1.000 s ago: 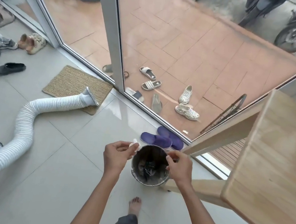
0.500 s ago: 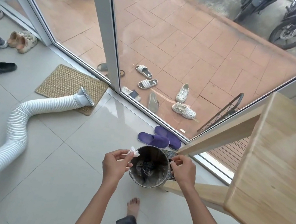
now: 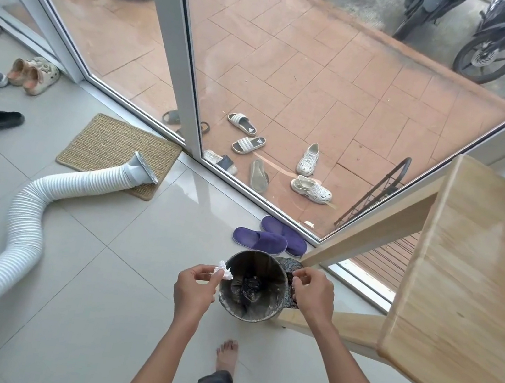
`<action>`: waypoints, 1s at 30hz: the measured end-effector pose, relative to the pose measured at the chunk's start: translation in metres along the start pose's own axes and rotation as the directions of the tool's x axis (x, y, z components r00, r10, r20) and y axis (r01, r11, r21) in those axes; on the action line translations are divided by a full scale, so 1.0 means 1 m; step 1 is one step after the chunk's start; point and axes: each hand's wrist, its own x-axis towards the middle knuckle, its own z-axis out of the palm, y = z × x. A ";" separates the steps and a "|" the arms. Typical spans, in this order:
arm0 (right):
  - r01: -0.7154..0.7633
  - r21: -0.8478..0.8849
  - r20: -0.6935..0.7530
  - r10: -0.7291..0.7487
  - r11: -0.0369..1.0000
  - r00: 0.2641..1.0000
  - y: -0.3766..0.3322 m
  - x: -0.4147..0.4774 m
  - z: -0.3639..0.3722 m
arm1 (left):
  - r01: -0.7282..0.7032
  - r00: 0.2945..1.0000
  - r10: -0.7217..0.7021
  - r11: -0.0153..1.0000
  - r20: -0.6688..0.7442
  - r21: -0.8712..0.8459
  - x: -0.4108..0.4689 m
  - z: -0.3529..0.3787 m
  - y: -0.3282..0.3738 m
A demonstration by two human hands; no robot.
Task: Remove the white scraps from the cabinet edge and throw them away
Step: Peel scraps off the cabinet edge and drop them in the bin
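A crumpled white scrap (image 3: 224,271) is pinched in the fingertips of my left hand (image 3: 194,291), just over the left rim of a small round dark bin (image 3: 274,282) on the floor. A black bag lies in the bin's bottom. My right hand (image 3: 314,295) hovers at the bin's right side with thumb and forefinger curled close together over a dark crinkled piece (image 3: 290,265) behind the rim; whether it grips that piece is unclear. The light wooden cabinet (image 3: 463,274) stands to the right, its lower rail beside the bin.
Purple slippers (image 3: 270,239) lie just beyond the bin by the glass door (image 3: 193,99). A white ribbed hose (image 3: 28,222) curves across the tiles at left onto a woven mat (image 3: 109,145). Shoes sit at far left. My bare foot (image 3: 227,354) is below the bin.
The view has tilted slightly, so bin and hands sit a little lower. My left hand has lifted the white scrap clear, now showing above the bin's left rim. The right hand stays by the rim.
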 end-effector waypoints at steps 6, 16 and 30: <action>-0.010 -0.040 -0.027 0.009 0.999 1.000 0.005 -0.007 -0.009 | 0.015 0.998 -0.021 0.993 0.055 0.119 0.011 0.017 -0.016; 0.013 -0.085 0.028 -0.010 0.996 1.000 0.012 -0.011 -0.013 | -0.077 0.934 -0.027 0.959 0.356 0.273 0.034 0.062 -0.026; 0.049 -0.108 0.048 -0.044 0.993 0.998 0.016 -0.013 -0.007 | -0.063 0.939 -0.091 0.902 0.331 0.428 0.046 0.040 -0.041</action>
